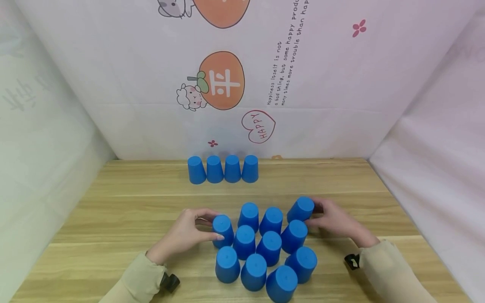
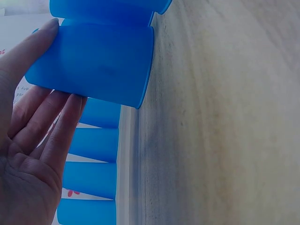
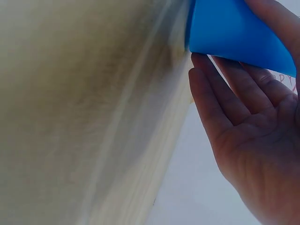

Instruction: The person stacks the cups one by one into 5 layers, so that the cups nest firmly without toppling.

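Upside-down blue plastic cups stand in a close cluster on the wooden table. My left hand (image 1: 185, 231) grips the cluster's leftmost cup (image 1: 222, 229), thumb on the near side and fingers behind. The left wrist view shows that cup (image 2: 93, 61) between thumb and fingers, against a neighbouring cup (image 2: 103, 10). At the far right corner my right hand (image 1: 337, 219) holds another cup (image 1: 301, 209), which leans slightly in the head view. Seen from the right wrist, fingers lie along one side of this cup (image 3: 234, 33) and the thumb along the other.
Near the table's back edge, several more upside-down blue cups (image 1: 214, 169) stand in a row. Behind them rises a white printed cloth (image 1: 322, 126), with cloth on both sides too. Wooden tabletop (image 1: 132, 198) surrounds the cluster.
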Tool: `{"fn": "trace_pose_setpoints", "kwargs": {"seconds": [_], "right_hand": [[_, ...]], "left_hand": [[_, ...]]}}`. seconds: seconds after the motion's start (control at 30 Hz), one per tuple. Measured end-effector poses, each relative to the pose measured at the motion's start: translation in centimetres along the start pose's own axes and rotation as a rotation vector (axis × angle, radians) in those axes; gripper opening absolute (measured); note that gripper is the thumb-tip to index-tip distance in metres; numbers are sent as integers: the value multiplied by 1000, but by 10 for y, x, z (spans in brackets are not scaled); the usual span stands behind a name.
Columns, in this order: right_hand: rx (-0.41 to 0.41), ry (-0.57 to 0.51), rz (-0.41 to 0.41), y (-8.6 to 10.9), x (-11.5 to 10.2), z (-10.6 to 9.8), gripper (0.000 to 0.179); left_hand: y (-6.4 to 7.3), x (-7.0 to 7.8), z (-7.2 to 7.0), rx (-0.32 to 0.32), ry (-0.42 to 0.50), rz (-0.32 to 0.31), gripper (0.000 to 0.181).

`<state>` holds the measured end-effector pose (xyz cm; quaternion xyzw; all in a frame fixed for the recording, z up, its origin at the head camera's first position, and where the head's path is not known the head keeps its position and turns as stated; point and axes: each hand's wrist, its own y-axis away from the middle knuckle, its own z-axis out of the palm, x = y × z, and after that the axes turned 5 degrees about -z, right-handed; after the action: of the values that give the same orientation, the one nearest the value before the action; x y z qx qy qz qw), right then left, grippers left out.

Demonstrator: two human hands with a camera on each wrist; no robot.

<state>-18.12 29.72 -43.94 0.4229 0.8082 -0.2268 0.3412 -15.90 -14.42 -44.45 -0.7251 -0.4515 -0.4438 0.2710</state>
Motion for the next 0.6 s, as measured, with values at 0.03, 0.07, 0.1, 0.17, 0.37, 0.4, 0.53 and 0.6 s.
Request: {"fn": "trace_pose_setpoints", "kwargs": {"seconds": [0.03, 0.07, 0.1, 0.17, 0.37, 0.4, 0.53, 0.6], "right_hand": [[4, -3, -4, -2, 0, -1, 37], [8, -6, -7, -3, 0, -1, 38], [12, -11, -9, -5, 0, -1, 39], [20, -13, -10, -10, -2, -2, 40], [49, -15, 1, -27, -5, -3, 43], [58, -14, 0, -31, -4, -3, 44], [88, -14, -7, -44, -7, -5, 49], [101, -5, -11, -51, -8, -6, 50]], "left_hand": [[0, 0, 0, -1, 2, 0, 45], [0, 0, 0, -2, 6, 0, 45], [0, 0, 0, -2, 10, 1, 45], [0, 0, 0, -4, 16, 0, 45], [0, -1, 0, -5, 20, -5, 46], [0, -1, 0, -5, 19, -5, 46], [0, -1, 0, -3, 11, -2, 46], [0, -2, 0, -1, 9, -1, 46]]}}
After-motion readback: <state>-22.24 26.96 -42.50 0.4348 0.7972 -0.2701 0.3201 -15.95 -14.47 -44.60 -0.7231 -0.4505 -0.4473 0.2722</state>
